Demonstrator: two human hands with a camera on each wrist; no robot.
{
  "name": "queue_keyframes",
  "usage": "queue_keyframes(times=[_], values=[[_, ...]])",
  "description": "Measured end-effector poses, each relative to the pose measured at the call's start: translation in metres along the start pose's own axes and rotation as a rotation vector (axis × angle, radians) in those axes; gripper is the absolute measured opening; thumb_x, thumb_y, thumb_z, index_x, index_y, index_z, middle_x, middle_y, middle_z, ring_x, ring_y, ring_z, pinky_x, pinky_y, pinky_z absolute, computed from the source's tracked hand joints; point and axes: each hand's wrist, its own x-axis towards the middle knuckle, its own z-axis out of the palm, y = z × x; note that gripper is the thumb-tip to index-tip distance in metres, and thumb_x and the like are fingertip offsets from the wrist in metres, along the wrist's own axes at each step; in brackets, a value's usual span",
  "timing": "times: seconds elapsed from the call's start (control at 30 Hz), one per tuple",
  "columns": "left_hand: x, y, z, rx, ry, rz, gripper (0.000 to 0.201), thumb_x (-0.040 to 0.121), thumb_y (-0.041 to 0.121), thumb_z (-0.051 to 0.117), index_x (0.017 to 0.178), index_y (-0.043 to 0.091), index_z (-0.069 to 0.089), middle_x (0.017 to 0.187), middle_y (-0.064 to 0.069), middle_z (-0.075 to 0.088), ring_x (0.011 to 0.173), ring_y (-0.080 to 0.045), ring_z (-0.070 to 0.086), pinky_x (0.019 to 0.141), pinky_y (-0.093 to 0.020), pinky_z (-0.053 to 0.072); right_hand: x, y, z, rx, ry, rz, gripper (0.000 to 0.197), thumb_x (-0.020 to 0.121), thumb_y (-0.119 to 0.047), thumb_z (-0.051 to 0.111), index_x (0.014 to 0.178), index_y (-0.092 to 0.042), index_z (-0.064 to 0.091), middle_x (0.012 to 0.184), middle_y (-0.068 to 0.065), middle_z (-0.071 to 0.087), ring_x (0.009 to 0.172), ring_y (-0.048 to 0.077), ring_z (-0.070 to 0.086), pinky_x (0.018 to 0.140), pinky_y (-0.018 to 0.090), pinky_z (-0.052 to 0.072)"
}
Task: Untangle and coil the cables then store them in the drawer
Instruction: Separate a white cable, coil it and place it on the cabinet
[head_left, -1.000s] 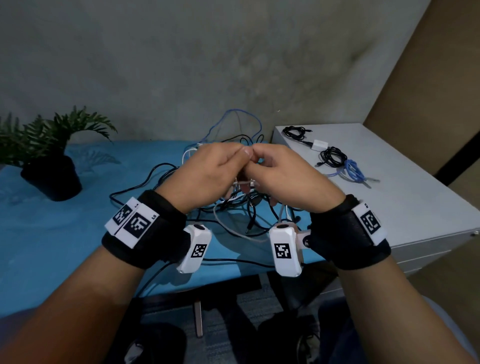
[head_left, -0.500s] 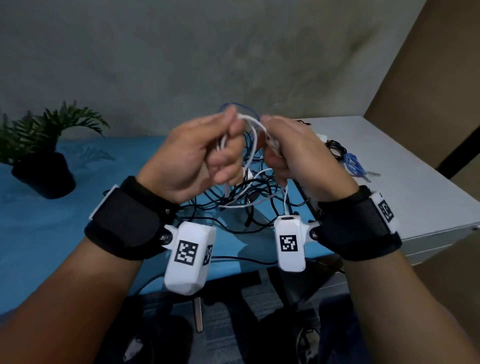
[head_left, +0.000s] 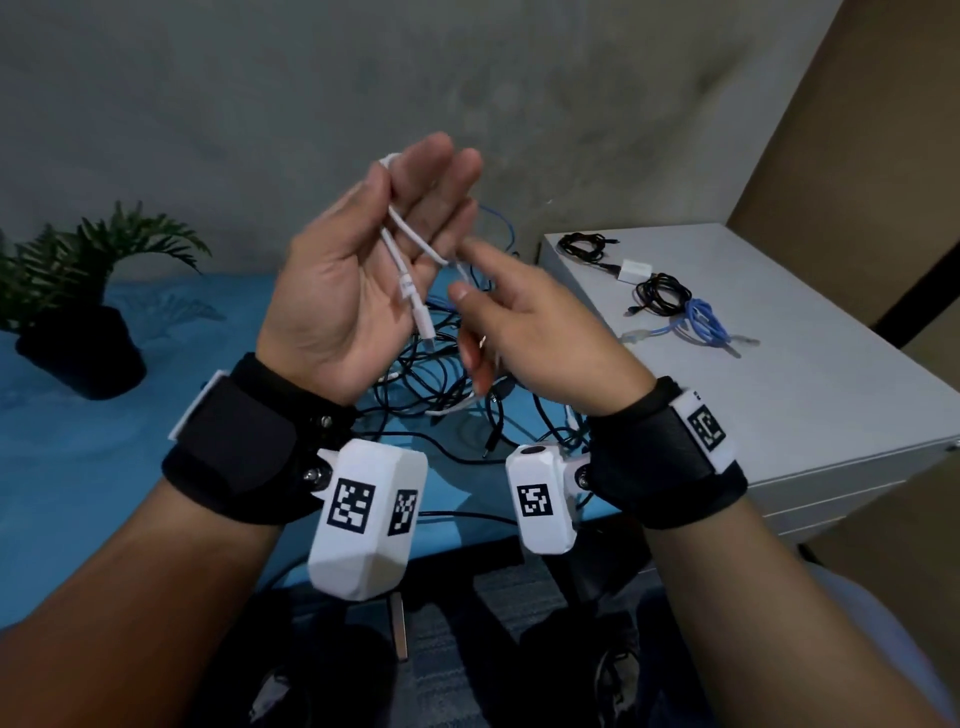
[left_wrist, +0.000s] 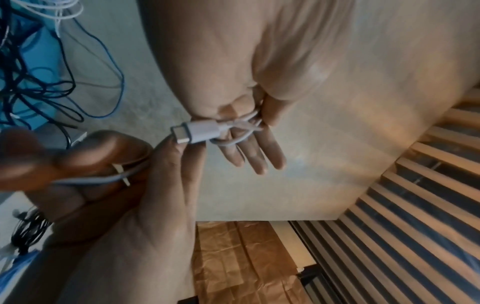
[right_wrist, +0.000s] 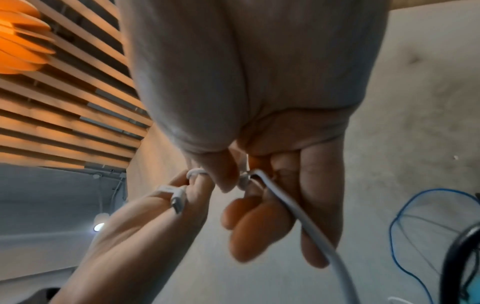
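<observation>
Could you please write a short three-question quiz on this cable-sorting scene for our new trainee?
1. True or false: the white cable is looped round the fingers of the left hand.
2. Where do the coiled cables lie? A) in an open drawer B) on top of the cabinet C) beside the plant
3. Fill in: the right hand pinches the ______ cable between thumb and forefinger.

Key
1. True: its plug hangs in front of the palm.
2. B: no drawer stands open, and the tangle lies on the blue table.
3. white
</observation>
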Motion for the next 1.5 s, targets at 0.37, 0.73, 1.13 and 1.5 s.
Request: queue_keyframes(times=[0.37,0.73,1.13,1.5], values=[[-0.008,-0.019,0.005,1.094,0.006,0.415,0.032,0.111,0.011,0.030,0.140,0.000,0.037,0.121,-0.006,0.071,0.124,-0.020,0.063,0.113,-0.046,0.043,0.001,-0.001,0.015,-0.065,-0.113,0.035,0.028,0.107,-0.030,0.044,0.134,-0.028,0.048,0.072,0.008,0.067,0.046,0.011,0.054,0.050,0.031,0.047],[-0.003,-0.001,-0.009,1.978,-0.227,-0.014,0.024,0.106,0.029,0.039,0.102,0.012,0.055,0.083,0.002,0.066,0.082,-0.028,0.062,0.072,-0.041,0.042,0.003,0.001,-0.002,-0.170,0.059,0.104,0.039,0.097,-0.033,0.054,0.078,0.000,0.064,0.061,0.001,0.047,0.056,0.015,0.040,0.059,0.036,0.032],[0.001,0.035,-0.001,2.079,-0.186,0.040,0.048,0.100,0.048,0.054,0.065,0.014,0.053,0.052,-0.001,0.043,0.050,-0.010,0.039,0.051,-0.028,0.026,0.005,-0.009,0.003,-0.047,-0.054,0.085,0.019,0.089,-0.024,0.051,0.091,-0.007,0.059,0.054,-0.007,0.049,0.049,0.019,0.056,0.061,0.050,0.052],[-0.004,0.051,-0.008,1.097,-0.220,-0.170,0.047,0.108,0.037,0.037,0.090,0.008,0.068,0.051,0.003,0.044,0.040,-0.017,0.039,0.060,-0.039,0.051,0.010,-0.005,-0.011,0.105,0.353,-0.234,0.020,0.103,-0.022,0.059,0.105,-0.006,0.071,0.069,-0.019,0.054,0.059,-0.003,0.044,0.058,0.010,0.034]])
